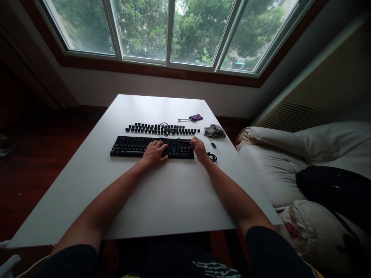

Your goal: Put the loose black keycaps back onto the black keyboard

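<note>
Currently, left hand (155, 152) on oblong black keyboard (130, 146), fingers (157, 143) loosely spread, right hand (199, 149) curled, pinch indiscernible, blocky keycaps (181, 131), smooth white bench (168, 193).

Hands: two, one left hand (155, 151), one right hand (199, 149); sleeves (72, 260): two, dark; keyboard (126, 147): one; loose black keycaps (185, 131): several dozen, too small for exact count; purple item (196, 117): one, looks like cloth; thin white stick (182, 120): one; grey cloth (215, 131): one bunch; small wire-looped tool (213, 145): one; dark cable coil (213, 157): one; counter (165, 200): one, white; window panes (139, 31): four; sofa (269, 166): one, pale; black bag-like item (333, 189): one; wall-side vent grille (295, 116): one
</note>
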Tool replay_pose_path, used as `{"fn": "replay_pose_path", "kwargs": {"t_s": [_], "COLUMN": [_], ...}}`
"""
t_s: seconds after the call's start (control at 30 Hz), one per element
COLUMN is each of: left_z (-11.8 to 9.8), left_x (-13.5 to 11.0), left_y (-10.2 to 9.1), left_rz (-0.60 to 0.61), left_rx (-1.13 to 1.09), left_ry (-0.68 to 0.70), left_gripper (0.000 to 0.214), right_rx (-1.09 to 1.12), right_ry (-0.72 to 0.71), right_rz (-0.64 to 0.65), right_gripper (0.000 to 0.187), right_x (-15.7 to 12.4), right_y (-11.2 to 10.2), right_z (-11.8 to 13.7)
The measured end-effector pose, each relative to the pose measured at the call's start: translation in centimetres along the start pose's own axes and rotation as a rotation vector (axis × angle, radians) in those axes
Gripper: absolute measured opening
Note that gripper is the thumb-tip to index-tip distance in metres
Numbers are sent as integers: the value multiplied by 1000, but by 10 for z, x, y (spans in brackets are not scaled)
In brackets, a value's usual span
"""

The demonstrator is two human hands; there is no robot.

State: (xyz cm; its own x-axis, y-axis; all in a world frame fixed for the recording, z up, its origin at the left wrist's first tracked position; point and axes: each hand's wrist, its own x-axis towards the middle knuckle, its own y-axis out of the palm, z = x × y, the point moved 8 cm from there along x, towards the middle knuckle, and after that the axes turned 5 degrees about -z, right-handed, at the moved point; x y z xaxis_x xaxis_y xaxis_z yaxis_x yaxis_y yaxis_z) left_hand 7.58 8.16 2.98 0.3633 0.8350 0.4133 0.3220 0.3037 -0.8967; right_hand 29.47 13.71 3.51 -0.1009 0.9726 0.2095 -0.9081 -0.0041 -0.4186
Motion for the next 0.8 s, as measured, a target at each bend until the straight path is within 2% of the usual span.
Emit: {"fn": "replay_pose_path", "kwargs": {"t_s": [0.1,0.17,0.43,0.67,0.8], "left_z": [0,1,2,3,1], "left_x": [-1,-1,1,1,1], "left_y": [0,0,3,5,5], "left_rz": [3,3,-1,9,2], "left_rx": [4,-1,4,-4,13], "left_ry": [5,1,5,3,8], "left_gripper": [49,49,49,51,50], "right_rx": [89,103,261,486,429], "right_ry": [-37,-53,33,-95,-11], "right_rz": [-112,-126,3,-77,-19], "right_gripper": [42,43,43,42,43], "right_x": [2,4,9,18,17], "right_y": [-15,-18,3,-19,-9], "right_z": [8,11,-10,7,-9]}}
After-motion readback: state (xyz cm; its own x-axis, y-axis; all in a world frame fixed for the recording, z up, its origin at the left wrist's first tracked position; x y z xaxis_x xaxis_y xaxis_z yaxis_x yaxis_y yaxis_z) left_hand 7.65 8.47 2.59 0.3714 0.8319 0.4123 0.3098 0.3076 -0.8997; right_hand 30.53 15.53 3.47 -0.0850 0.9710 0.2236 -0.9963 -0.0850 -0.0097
